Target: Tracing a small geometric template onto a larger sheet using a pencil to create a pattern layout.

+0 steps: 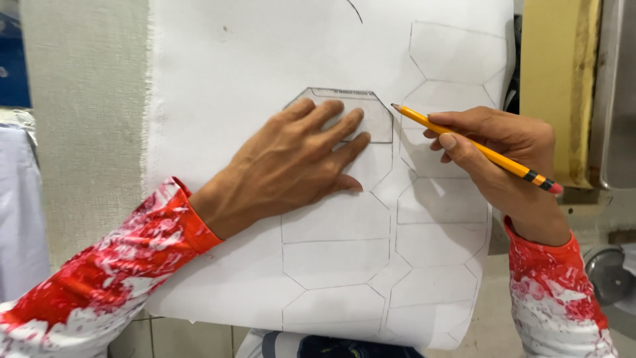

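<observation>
At the far left a strip of pale cloth [20, 212] hangs below a bit of blue [12, 63]. Next to it a grey-beige worktop [86, 132] runs up the view. On it lies a white fabric sheet [218, 73] with a frayed left edge, marked in pencil with rows of six-sided outlines; the finished ones fill its lower middle and right side.

The left arm comes in from the lower left in a red-and-white patterned sleeve [106, 272]. The left hand [291, 166] lies flat, palm down, on the sheet, fingers spread a little and pointing up and to the right. It grips nothing; its fingertips press on a clear template [371, 122], a flat piece with angled corners and a dark outline, which rests on the sheet near the upper middle, just above the drawn shapes. Most of the template's lower left part is hidden under the fingers.

Just right of the template is the point of a yellow pencil [464, 140]; I cannot tell if the tip touches the sheet. The pencil slants down to the right, ending in a dark band and a pink eraser. The right hand [507, 156] is closed around it, thumb on top, fingers curled beneath, over the sheet's right edge. Its sleeve [556, 292] has the same pattern.

Further right stand a yellow panel [550, 79] and a round metal object [609, 275], low down.
</observation>
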